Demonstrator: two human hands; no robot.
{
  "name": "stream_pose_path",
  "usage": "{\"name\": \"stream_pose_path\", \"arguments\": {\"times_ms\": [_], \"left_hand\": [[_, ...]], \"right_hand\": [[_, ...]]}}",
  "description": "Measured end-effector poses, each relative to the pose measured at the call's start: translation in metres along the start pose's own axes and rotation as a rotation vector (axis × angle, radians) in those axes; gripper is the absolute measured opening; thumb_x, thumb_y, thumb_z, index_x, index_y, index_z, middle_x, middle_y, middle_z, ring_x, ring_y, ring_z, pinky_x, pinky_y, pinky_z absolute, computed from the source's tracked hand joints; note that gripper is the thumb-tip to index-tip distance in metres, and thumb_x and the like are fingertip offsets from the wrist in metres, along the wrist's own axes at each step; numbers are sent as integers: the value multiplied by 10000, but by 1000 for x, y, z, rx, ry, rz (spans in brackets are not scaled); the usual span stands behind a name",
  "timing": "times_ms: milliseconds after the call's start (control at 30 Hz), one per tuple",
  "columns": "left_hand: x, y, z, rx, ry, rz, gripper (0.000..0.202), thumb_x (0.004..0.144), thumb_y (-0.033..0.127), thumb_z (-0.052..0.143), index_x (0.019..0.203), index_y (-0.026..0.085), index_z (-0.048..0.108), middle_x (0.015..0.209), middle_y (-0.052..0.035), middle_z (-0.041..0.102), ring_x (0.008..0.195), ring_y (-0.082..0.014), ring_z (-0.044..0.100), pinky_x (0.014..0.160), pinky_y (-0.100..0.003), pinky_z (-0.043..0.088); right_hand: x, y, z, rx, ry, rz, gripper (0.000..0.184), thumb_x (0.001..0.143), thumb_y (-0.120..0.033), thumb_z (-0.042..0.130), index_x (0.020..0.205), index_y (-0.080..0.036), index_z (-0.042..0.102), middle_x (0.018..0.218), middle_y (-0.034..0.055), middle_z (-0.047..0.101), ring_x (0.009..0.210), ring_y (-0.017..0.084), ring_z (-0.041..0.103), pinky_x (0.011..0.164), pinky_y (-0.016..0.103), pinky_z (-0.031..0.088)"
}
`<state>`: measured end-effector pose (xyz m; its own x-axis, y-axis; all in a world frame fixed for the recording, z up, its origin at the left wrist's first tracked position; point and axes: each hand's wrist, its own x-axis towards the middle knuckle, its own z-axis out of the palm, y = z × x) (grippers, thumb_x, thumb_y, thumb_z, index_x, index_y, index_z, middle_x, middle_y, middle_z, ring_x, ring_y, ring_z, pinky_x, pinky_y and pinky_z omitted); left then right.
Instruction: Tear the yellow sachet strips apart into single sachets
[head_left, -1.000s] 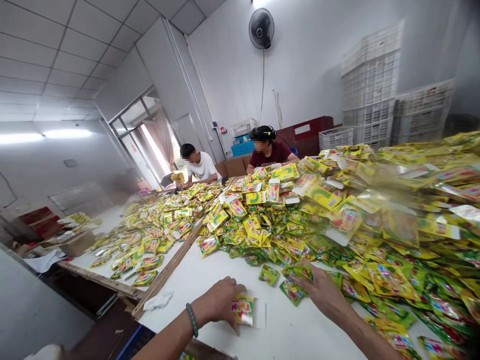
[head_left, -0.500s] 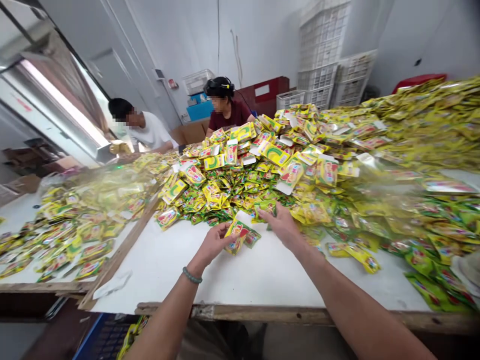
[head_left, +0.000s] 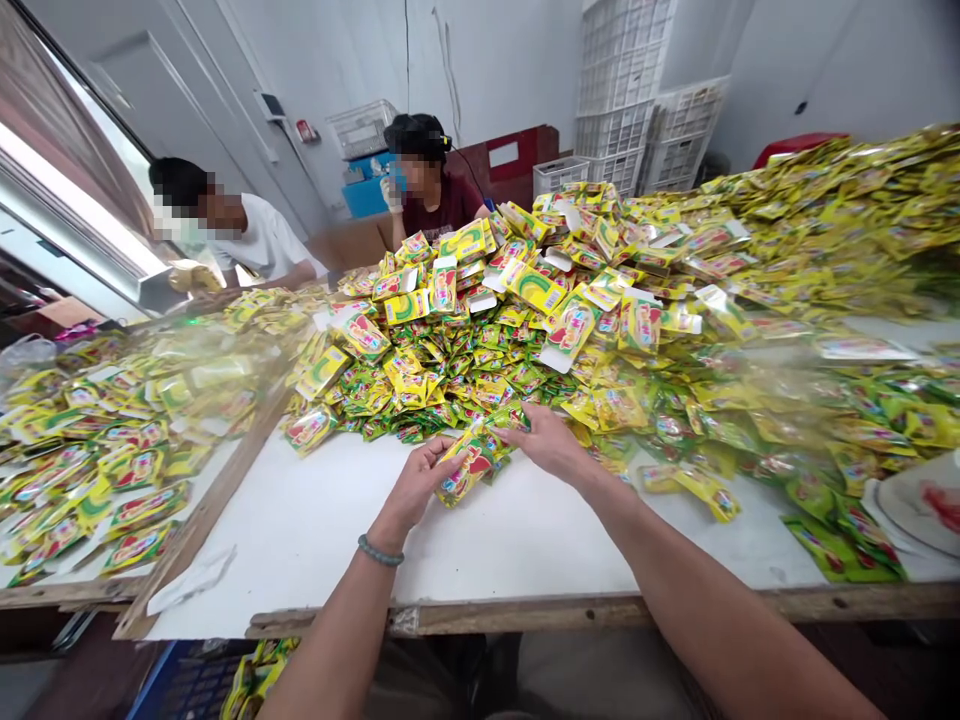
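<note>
Between thumb and fingers, my left hand (head_left: 414, 488) grips a small yellow and green printed box (head_left: 465, 472), tilted above the white tabletop (head_left: 315, 530). My right hand (head_left: 553, 445) pinches a small green sachet (head_left: 507, 417) against the upper right end of that box. Whether the sachet's tip is inside the box I cannot tell. Part of another green sachet shows just behind the box. Directly beyond both hands rises a heap of small green and yellow sachets (head_left: 480, 385), with yellow boxes (head_left: 534, 287) piled on top.
A wooden strip (head_left: 217, 500) divides my table from one at left covered with filled-looking packs (head_left: 142, 505). Two people sit beyond the heap. White crates (head_left: 622, 100) are stacked at the back. A blue basket (head_left: 184, 680) stands below the table edge; a whitish round container (head_left: 919, 500) is at right.
My right hand has brought the green sachet left and down to the box's end. The box's white flap no longer shows. One person beyond has raised a hand to the face.
</note>
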<state>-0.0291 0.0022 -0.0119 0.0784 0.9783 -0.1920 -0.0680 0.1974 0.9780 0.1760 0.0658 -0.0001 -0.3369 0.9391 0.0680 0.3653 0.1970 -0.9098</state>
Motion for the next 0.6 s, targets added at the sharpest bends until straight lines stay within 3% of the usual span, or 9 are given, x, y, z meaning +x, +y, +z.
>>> {"name": "stream_pose_path", "arguments": {"times_ms": [200,300,433,500,600], "left_hand": [[-1,-3,13,-13,6,-19,445,646,395,821,963,131,655,830,-35,710,678,-142,618,664,-261,469],[0,-6,17,-48,77,-30,481,609,369,845,986,129,668,857,-43,729,691,-151,638,667,-258,474],[2,-7,17,-148,106,-17,473,627,347,838,1029,156,678,915,-42,747,727,-160,674,681,-254,498],[1,-7,16,-166,96,-14,460,633,323,837,1035,159,686,919,-41,750,720,-154,677,671,-245,503],[0,-7,15,-162,89,-26,443,631,300,840,1023,147,701,886,-45,753,705,-148,676,667,-238,507]], "right_hand": [[-3,-3,12,-146,36,-14,268,776,-439,604,761,-172,617,783,26,632,738,182,546,679,287,407],[-3,-3,18,-123,66,-19,227,785,-401,606,826,-180,640,751,17,640,720,183,553,675,287,413],[-2,-3,20,-42,200,-84,201,820,-334,586,950,-200,661,892,41,685,828,199,584,765,317,444],[-2,-2,19,-65,245,-124,159,801,-333,625,870,-201,680,884,51,683,888,216,574,814,340,442],[-2,0,19,-93,196,-155,182,769,-381,684,755,-200,698,835,56,668,914,227,569,827,354,437]]}}
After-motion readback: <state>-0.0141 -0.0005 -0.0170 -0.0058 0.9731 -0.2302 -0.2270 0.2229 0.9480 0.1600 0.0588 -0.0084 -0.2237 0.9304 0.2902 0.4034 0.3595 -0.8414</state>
